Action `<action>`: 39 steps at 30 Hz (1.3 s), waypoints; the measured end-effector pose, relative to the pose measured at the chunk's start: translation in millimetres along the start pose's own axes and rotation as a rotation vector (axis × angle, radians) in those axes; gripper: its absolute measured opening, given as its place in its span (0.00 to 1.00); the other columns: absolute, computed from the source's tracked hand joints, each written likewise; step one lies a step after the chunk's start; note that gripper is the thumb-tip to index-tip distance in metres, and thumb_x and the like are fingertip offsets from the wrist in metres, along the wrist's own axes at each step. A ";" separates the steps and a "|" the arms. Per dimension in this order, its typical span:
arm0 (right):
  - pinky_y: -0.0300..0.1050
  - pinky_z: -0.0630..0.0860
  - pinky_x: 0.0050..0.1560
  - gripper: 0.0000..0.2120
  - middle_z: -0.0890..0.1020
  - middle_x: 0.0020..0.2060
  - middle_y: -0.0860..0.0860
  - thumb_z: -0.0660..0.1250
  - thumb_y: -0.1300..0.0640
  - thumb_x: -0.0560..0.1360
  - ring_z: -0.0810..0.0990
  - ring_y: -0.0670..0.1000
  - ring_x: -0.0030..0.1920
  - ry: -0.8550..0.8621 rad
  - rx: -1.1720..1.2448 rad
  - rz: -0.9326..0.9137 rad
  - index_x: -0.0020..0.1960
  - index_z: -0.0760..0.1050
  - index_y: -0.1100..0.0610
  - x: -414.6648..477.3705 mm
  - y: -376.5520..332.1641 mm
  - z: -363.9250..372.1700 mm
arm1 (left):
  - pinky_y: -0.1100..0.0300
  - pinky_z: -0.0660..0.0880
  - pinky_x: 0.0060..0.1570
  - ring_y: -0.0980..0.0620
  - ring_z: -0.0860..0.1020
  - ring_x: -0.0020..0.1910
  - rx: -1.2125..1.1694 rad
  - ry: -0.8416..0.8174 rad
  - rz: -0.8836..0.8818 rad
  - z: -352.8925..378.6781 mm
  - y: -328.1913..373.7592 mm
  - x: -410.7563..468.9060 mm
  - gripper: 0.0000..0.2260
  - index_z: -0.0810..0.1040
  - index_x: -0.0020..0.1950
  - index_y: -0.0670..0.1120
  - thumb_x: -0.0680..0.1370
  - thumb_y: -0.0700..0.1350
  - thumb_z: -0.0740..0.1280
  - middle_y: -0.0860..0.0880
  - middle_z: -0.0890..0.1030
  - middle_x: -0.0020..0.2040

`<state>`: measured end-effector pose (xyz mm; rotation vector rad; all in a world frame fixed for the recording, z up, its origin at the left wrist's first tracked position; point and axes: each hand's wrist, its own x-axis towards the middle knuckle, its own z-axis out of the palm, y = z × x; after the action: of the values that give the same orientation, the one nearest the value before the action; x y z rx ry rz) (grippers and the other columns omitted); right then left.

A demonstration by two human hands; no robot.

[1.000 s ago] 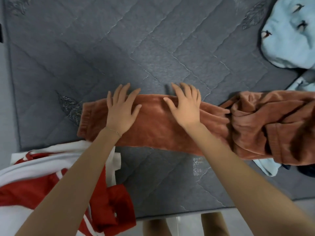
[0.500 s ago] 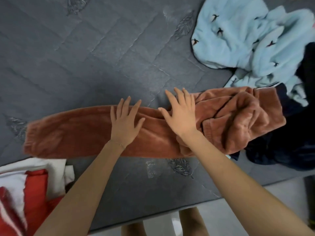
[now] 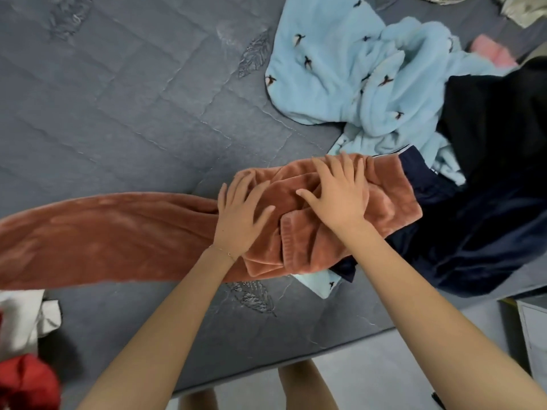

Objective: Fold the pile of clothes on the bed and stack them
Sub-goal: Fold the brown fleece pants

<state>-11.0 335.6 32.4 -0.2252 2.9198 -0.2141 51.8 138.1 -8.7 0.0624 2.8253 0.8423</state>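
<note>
Both hands had slid rightward along the rust fleece trousers (image 3: 103,238) onto the bunched end. The left hand (image 3: 239,220) and right hand (image 3: 340,199) lay flat there, fingers spread, pressing, not gripping. The trousers stretched across the grey bed (image 3: 133,113) near its front edge, the bunched end overlapping a navy garment (image 3: 473,238) beside a light-blue fleece (image 3: 340,69).

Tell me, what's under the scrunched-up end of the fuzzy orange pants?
A navy garment and a light blue corner with little birds poke out from under the orange pants. How far they reach underneath is hidden by the fabric.
</note>
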 end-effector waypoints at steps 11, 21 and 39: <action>0.54 0.64 0.59 0.19 0.72 0.62 0.56 0.69 0.48 0.76 0.67 0.59 0.62 -0.109 -0.060 0.067 0.63 0.75 0.56 -1.5 39.5 -1.9 | 0.47 0.50 0.74 0.41 0.67 0.69 0.069 -0.160 0.014 55.2 43.9 6.5 0.28 0.81 0.59 0.45 0.78 0.61 0.49 0.43 0.73 0.66; 0.51 0.76 0.52 0.07 0.84 0.39 0.42 0.71 0.48 0.73 0.81 0.47 0.46 0.004 0.605 -0.104 0.39 0.82 0.50 -2.3 0.0 -13.1 | 0.53 0.71 0.50 0.56 0.75 0.43 -0.578 -0.173 -0.145 19.3 43.5 8.2 0.15 0.75 0.40 0.43 0.80 0.51 0.60 0.52 0.76 0.39; 0.48 0.71 0.37 0.20 0.75 0.30 0.44 0.68 0.36 0.73 0.76 0.49 0.36 -0.384 0.370 -0.301 0.33 0.70 0.50 -12.8 -210.9 21.3 | 0.66 0.70 0.57 0.60 0.77 0.48 -0.477 -0.084 -0.197 -160.9 -163.4 -79.0 0.03 0.78 0.50 0.47 0.81 0.43 0.64 0.56 0.80 0.46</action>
<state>34.6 128.8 47.8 -0.5726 2.4018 -0.6679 100.2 -92.9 47.5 -0.2383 2.4283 1.3937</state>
